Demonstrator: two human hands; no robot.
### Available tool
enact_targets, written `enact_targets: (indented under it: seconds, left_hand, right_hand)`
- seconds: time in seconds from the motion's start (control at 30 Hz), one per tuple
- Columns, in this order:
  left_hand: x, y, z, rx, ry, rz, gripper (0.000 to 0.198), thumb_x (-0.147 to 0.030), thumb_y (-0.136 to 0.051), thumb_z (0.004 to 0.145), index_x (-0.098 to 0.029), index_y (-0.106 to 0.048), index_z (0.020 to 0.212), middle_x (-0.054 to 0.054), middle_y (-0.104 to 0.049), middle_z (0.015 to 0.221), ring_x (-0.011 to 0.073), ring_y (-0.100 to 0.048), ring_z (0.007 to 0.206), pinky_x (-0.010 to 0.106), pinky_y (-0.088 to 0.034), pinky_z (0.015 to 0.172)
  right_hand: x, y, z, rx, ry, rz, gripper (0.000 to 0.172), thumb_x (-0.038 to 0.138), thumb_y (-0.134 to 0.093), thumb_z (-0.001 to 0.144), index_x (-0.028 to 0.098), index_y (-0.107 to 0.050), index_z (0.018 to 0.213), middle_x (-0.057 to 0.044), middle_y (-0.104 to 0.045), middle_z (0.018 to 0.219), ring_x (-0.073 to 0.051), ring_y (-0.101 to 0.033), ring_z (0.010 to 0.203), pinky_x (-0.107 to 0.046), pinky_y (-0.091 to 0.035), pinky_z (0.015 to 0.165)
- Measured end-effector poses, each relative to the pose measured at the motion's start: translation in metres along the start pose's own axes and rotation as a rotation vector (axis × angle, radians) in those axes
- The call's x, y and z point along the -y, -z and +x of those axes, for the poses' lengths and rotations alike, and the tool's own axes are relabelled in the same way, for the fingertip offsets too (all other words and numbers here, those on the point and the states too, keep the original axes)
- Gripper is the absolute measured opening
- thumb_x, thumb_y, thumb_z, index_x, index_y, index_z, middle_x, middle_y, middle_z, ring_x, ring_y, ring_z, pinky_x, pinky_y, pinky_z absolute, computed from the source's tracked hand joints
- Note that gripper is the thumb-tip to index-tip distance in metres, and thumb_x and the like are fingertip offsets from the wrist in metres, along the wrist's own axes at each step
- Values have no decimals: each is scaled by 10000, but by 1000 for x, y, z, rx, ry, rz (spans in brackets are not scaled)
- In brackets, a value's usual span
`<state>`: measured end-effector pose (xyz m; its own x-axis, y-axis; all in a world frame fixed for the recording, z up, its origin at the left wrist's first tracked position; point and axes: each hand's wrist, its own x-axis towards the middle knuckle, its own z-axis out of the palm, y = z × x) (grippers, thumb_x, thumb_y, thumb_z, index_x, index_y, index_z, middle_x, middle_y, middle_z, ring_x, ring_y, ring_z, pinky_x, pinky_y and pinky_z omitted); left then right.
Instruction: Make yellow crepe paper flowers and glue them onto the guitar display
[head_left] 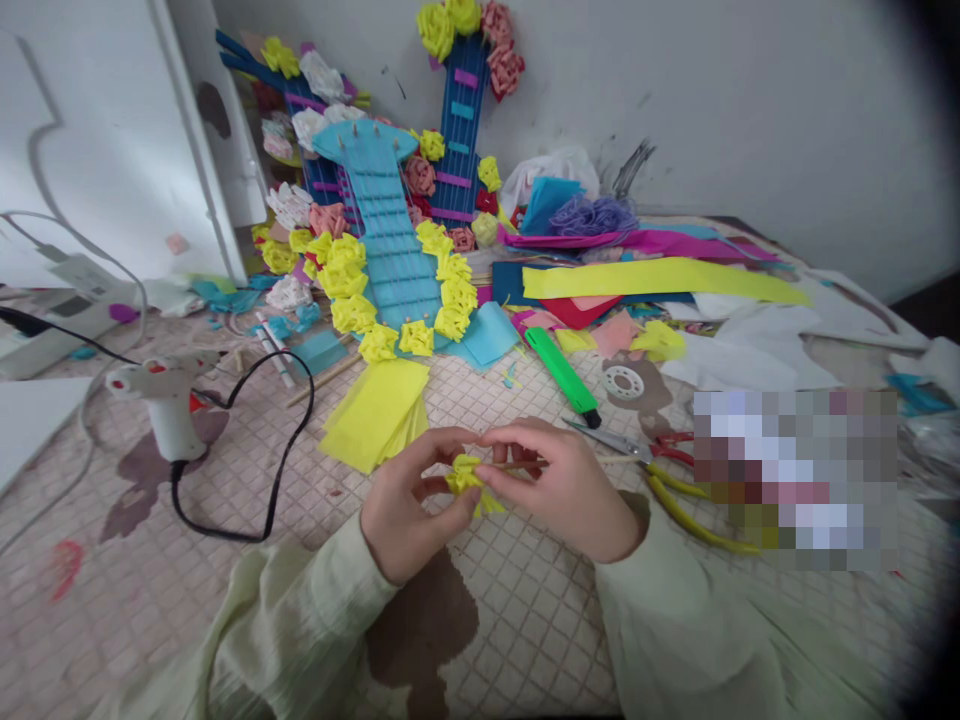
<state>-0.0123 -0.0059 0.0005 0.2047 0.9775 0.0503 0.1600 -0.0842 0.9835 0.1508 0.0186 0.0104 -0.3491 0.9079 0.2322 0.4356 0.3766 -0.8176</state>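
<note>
Between my two hands is a crumpled yellow paper flower (463, 472), with loose yellow petals showing below it. My left hand (417, 505) is closed around the flower from the left, thumb and fingers pinching it. In my right hand (566, 485) lies a thin wooden stick (616, 459), gripped between thumb and fingers, its near end at the flower. The fingertips of both hands meet above the flower. A stack of yellow paper sheets (375, 415) lies just beyond my left hand. Scissors (611, 440) with red handles lie beyond my right hand.
A white glue gun (169, 410) with a black cord (281, 480) stands at left. A green utility knife (561, 375), a white disc (623, 381) and yellow-handled pliers (690, 515) lie to the right. Behind stands a light-blue paper instrument (394, 235) edged with yellow flowers, beside coloured paper strips (660, 280).
</note>
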Motion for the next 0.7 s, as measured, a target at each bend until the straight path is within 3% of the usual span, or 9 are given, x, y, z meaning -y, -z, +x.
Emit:
enact_targets:
  seconds: [0.2,0.47,0.7]
  left_hand:
    - [6,-1,1,-14,-21,-30,211,-196,-521,784,-207,-558,992,44,-574,945,137,-528,879,205,-508,678]
    - [8,0,3,-51,-62,22,210,-170,-511,785,-212,-563,984,30,-572,920,119,-523,856,177,-503,668]
    - [7,1,4,-55,-48,63,215,-163,-516,767,-207,-560,973,31,-577,898,119,-532,821,181,-503,637]
  right_hand:
    - [1,-2,0,-36,-47,-52,156,185,-636,689,169,-623,843,-13,-589,709,-139,-551,713,-243,-463,617]
    - [0,3,0,128,-47,-105,204,314,-546,795,160,-613,911,-1,-595,661,-107,-546,598,-224,-433,559]
    - [-2,1,-1,149,-26,-72,206,313,-525,816,158,-610,921,-21,-625,766,-113,-567,656,-231,-451,606]
